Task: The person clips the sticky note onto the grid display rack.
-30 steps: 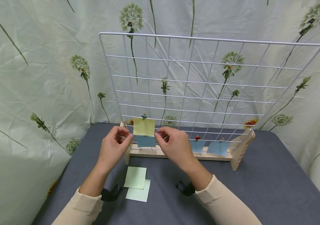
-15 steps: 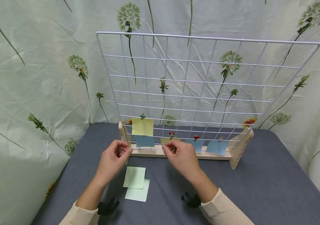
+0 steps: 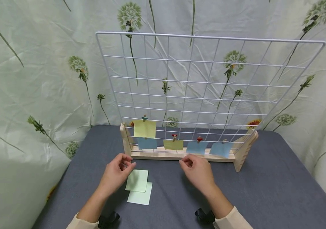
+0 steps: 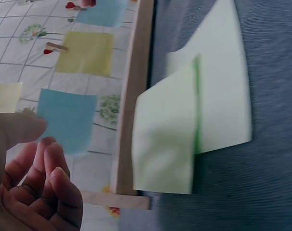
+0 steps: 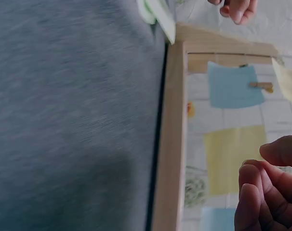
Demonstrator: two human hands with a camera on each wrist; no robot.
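Observation:
My left hand (image 3: 117,175) hovers by the far edge of two pale green sticky notes, fingers loosely bent and holding nothing. One green note (image 3: 140,183) partly covers the other (image 3: 140,197) on the table. My right hand (image 3: 200,173) is also without anything in its grasp, just in front of the stand. On the white wire grid (image 3: 195,36), a yellow note (image 3: 145,129) hangs from a green clip above a blue note (image 3: 147,143). To their right hang a lower yellow note (image 3: 173,145) on a red-topped clip (image 3: 174,136) and two blue notes (image 3: 196,148).
The grid stands upright in a wooden base (image 3: 157,155) with an angled side foot (image 3: 246,149) at the right. Dark grey cloth covers the table (image 3: 274,190). Behind it hangs a pale curtain (image 3: 51,79) printed with dandelions.
Both hands have come down and back from beside the upper yellow note, the right one also moving rightward. The lower yellow note, earlier hidden behind the right hand, now shows fully on the grid.

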